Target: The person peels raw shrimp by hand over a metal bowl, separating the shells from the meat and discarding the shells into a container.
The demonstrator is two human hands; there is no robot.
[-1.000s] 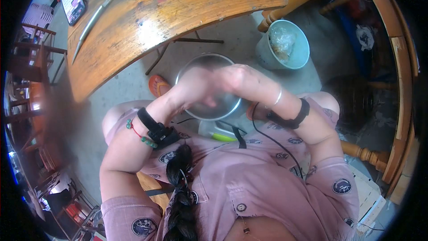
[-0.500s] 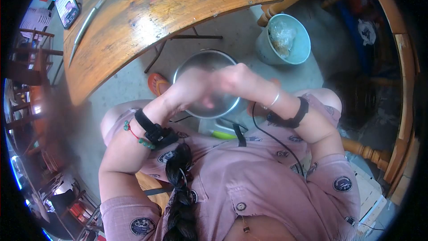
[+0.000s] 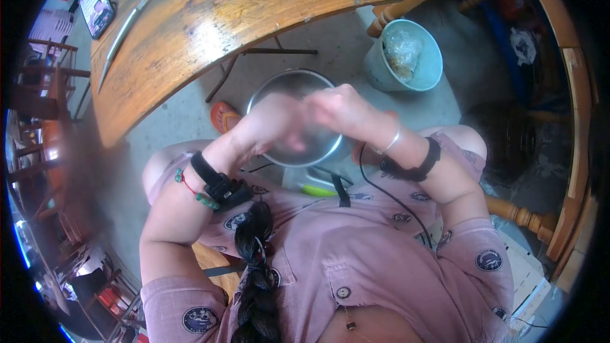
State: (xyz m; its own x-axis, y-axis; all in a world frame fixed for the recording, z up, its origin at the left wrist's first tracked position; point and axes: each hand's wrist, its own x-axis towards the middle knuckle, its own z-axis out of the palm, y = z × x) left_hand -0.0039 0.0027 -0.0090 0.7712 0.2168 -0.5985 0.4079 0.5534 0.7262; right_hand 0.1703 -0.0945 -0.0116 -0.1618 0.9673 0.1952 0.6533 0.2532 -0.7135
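Note:
Over a round metal basin (image 3: 267,86) on the floor, my two hands meet near its middle. My left hand (image 3: 277,119) is curled inward, its fingertips blurred by haze. My right hand (image 3: 340,107) is closed, with bent fingers against the left fingertips. Whatever lies between the fingers is too smeared to make out. Below the hands, the inside of the basin is mostly hidden. Between my knees, close to the basin's near rim, lies a pale object with a bright green part (image 3: 318,189).
A wooden table (image 3: 254,9) stands ahead, carrying a phone (image 3: 97,9) and a long thin pointed tool (image 3: 121,44). To the right is a light blue bucket (image 3: 433,67) with clear plastic inside. A black cable (image 3: 397,197) runs across my lap.
My right hand has shifted slightly, its fingers a bit lower and nearer the left hand. The left hand stays almost in place over the basin.

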